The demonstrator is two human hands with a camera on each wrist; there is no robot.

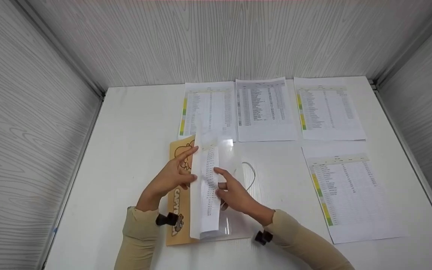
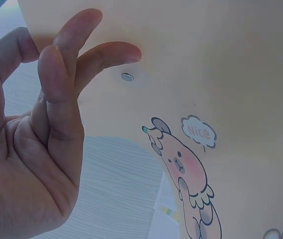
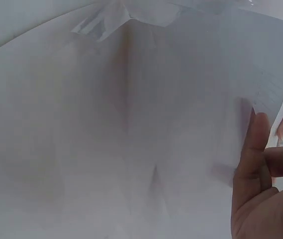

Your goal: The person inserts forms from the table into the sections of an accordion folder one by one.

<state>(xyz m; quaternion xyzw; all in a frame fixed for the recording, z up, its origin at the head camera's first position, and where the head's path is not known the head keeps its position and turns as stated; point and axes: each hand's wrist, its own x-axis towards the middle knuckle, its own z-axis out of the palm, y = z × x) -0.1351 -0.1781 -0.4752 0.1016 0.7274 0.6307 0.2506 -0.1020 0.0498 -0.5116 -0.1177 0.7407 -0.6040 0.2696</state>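
Tan and smooth-faced, the folder [image 1: 184, 217] stood partly open near the middle of the white table [image 1: 99, 157], between our hands. Our left hand [image 1: 167, 176] gripped its raised edge, fingers parted and bent, one of them passing behind the edge. Our right hand [image 1: 234, 192] pinched the printed sheet [image 1: 211, 210] at its side, fingertips showing dimly through the thin layer in the right wrist view.

We judged creasing the chief risk: the sheet was limp and already bowed, so pushing or pulling from one side could have buckled it. The clear sleeve [image 1: 232, 159], glossy and flexible, might have clung to the paper; we could not tell how much of the sheet lay inside it. Had our left grip slackened, the stiffer folder might have swung down on our fingers. The thin, curved cord [image 1: 254, 174] beside it could have snagged.

A small round metallic snap [image 2: 127, 77] sat on the tan face among cartoon animals. Flat, matte papers [image 1: 266, 112] lay behind and to the right.
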